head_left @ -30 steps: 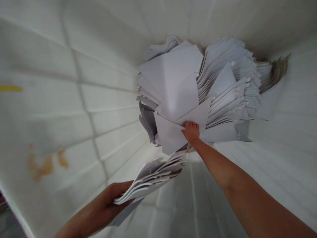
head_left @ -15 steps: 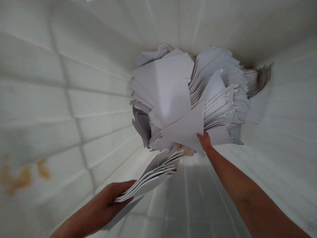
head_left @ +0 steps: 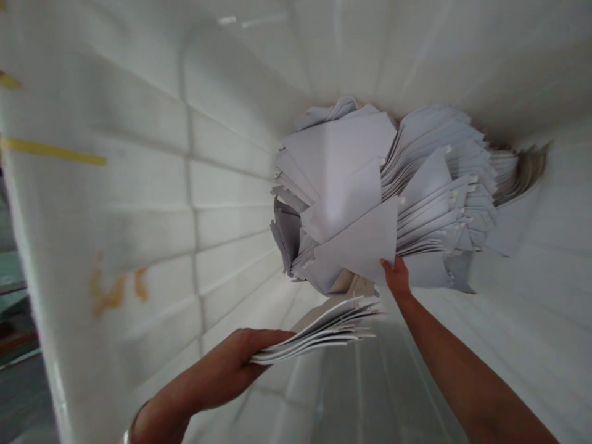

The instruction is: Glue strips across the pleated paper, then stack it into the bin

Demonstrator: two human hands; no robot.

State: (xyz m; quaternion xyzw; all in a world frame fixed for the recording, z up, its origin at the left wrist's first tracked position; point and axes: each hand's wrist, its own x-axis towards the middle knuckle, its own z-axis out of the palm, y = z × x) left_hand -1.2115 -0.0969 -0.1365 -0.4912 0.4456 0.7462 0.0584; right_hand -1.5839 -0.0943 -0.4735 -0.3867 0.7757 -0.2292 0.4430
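Note:
My left hand [head_left: 240, 357] is closed around one end of a stack of thin white cut pieces [head_left: 319, 330], whose far edges fan apart. Whether the pieces are card or cloth I cannot tell. Farther in, my right hand [head_left: 396, 277] grips the lower edge of a white piece [head_left: 363, 237] on the pile, thumb on top and fingers mostly hidden. That piece lies over a heap of similar white pieces [head_left: 349, 145] at the bottom of a deep white bin. Fanned bundles [head_left: 430, 216] lie just beyond my right hand.
Ribbed white walls [head_left: 152, 228] of the bin surround both arms. Yellow tape [head_left: 55, 151] and orange marks [head_left: 118, 293] are on the left wall. A darker, brownish bundle [head_left: 531, 166] leans at the far right of the heap. Outside the bin's left edge, dark floor shows.
The view has swung left, bringing the bin's left edge into sight. My left hand has turned the held stack flatter and moved it slightly inward. My right hand stays at the same piece.

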